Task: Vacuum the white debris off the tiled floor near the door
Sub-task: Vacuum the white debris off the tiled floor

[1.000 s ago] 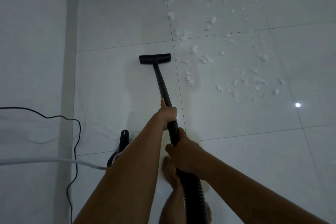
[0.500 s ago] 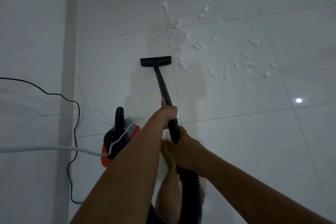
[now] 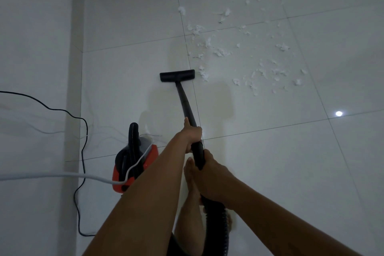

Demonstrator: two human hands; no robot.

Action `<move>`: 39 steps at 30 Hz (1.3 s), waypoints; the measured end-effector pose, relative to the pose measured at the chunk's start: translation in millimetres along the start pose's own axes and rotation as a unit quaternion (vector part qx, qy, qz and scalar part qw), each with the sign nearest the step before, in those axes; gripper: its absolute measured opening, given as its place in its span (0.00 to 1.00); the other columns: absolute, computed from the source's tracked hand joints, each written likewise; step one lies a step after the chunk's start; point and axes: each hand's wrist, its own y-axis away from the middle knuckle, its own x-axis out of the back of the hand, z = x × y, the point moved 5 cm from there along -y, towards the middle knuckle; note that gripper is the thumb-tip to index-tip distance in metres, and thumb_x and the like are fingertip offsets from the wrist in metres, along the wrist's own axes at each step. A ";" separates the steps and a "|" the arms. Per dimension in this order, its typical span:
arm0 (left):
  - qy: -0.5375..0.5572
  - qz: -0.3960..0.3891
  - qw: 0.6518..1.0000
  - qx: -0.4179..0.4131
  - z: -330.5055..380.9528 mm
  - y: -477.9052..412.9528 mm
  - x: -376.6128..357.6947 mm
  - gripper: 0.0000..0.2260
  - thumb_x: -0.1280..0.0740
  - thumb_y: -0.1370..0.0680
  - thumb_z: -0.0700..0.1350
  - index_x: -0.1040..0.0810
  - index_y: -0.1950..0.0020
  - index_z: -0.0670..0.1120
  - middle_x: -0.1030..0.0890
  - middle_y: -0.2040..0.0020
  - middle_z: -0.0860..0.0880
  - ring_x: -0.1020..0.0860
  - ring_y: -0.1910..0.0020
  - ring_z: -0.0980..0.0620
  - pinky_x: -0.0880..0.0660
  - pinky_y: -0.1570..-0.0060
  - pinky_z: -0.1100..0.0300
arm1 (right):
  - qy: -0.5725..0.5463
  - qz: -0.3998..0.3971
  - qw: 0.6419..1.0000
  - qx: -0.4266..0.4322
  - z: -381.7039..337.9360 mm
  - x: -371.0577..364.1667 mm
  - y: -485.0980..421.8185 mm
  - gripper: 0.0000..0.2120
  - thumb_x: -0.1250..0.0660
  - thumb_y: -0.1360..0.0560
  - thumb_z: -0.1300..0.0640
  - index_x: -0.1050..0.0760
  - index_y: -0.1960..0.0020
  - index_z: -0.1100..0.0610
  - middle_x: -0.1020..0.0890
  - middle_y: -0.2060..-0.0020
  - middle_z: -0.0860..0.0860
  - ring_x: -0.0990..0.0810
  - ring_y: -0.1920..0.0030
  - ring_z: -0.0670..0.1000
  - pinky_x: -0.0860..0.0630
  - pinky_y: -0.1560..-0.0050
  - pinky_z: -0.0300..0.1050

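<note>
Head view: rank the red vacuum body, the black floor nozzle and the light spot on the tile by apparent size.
1. red vacuum body, largest, though nearer the camera.
2. black floor nozzle.
3. light spot, smallest.

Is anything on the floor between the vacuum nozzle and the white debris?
Nothing visible. The nearest white debris lies just right of the nozzle, with no object between them. The red canister and black cord sit back to the left.
</note>
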 end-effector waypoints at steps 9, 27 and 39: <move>0.012 -0.003 1.000 -0.012 31.4 -33.2 14.5 0.38 0.44 0.17 0.38 0.63 0.19 0.61 0.30 0.27 0.36 0.26 0.55 0.48 0.24 0.50 0.50 | -0.007 0.000 1.000 0.026 -28.8 17.6 -26.6 0.29 0.40 0.16 0.50 0.48 0.19 0.47 0.19 0.44 0.58 0.17 0.61 0.52 0.18 0.63 0.44; 0.002 0.008 0.999 -0.042 66.2 -102.0 18.9 0.37 0.43 0.16 0.42 0.64 0.19 0.63 0.27 0.30 0.34 0.26 0.61 0.50 0.21 0.52 0.50 | -0.016 -0.011 0.999 0.028 -43.3 37.4 -88.5 0.36 0.41 0.16 0.55 0.59 0.17 0.45 0.20 0.48 0.58 0.20 0.69 0.50 0.26 0.77 0.38; 0.020 0.027 0.998 -0.050 80.9 -122.1 19.2 0.35 0.43 0.16 0.43 0.62 0.19 0.63 0.24 0.36 0.36 0.25 0.60 0.48 0.20 0.50 0.49 | -0.087 0.021 0.994 0.062 -36.6 45.0 -118.7 0.35 0.40 0.16 0.53 0.55 0.18 0.36 0.19 0.52 0.55 0.20 0.73 0.47 0.24 0.75 0.37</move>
